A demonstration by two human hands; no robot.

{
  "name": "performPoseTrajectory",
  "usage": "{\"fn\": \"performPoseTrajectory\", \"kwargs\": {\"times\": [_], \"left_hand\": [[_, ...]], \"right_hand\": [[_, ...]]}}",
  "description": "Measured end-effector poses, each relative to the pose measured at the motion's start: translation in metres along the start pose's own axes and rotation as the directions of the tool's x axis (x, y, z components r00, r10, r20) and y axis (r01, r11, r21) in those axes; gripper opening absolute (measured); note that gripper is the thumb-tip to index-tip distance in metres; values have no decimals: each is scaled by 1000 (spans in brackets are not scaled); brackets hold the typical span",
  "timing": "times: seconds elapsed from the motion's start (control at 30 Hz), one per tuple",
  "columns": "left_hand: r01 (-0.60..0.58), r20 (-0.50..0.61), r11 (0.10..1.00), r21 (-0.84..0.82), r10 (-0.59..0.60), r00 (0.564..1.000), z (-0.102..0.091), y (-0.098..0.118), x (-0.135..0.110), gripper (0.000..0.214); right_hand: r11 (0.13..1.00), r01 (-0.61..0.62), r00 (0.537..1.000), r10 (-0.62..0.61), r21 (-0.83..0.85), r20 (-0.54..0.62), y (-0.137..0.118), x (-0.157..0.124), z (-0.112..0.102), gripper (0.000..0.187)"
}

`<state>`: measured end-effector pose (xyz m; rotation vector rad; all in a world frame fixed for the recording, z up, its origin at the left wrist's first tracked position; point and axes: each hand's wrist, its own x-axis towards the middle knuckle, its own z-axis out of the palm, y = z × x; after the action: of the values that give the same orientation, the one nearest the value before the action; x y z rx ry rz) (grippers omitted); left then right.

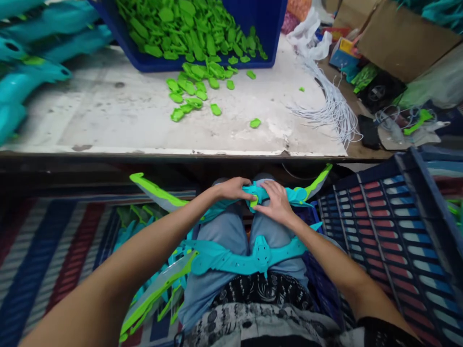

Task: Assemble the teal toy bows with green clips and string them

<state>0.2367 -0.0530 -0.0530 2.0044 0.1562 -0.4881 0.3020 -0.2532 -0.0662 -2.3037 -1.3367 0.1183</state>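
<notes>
A turquoise toy bow (296,194) with lime-green limb tips lies across my knees. My left hand (234,188) grips its middle from the left, and my right hand (277,201) wraps round it from the right. Both thumbs meet at a small green plastic piece (254,200) on the bow's centre; whether it sits fully flush I cannot tell. Closer to my body, a second turquoise bow (231,262) rests over my thighs, with neither hand on it. My fingers partly cover the middle of the first bow.
A tilted blue bin (152,65) spills green pieces (195,77) onto the white table (119,120). Turquoise parts (43,53) are piled at left, white cords (336,106) at right. A dark blue crate (383,231) stands at my right. More bows (141,226) lie at my left.
</notes>
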Motion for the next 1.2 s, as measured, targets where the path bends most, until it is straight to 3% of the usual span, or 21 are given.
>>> {"fn": "performPoseTrajectory", "kwargs": {"times": [0.13,0.23,0.47,0.7,0.83,1.03,1.2], "left_hand": [[-37,-37,999,11,38,999,1,-2,0,48],[-42,-34,999,-2,42,999,2,-5,-1,49],[-33,-6,999,-18,33,999,4,-12,1,57],[-60,8,998,-34,61,998,1,-16,7,54],[-45,-1,998,-31,45,999,1,-17,7,56],[-48,38,999,-22,49,998,-1,-17,7,57],[-41,72,997,-61,45,996,-4,-12,5,62]], "right_hand": [[997,-63,993,68,-49,100,-6,8,-1,64],[996,-35,994,42,-79,96,-10,7,-1,64],[989,26,975,6,-143,220,-5,11,-4,75],[981,73,954,-17,-177,298,-2,23,-13,69],[979,141,963,-100,-150,249,1,18,-12,68],[968,246,969,-247,-51,-6,3,1,-3,40],[971,239,971,-238,34,-24,4,2,-4,36]]}}
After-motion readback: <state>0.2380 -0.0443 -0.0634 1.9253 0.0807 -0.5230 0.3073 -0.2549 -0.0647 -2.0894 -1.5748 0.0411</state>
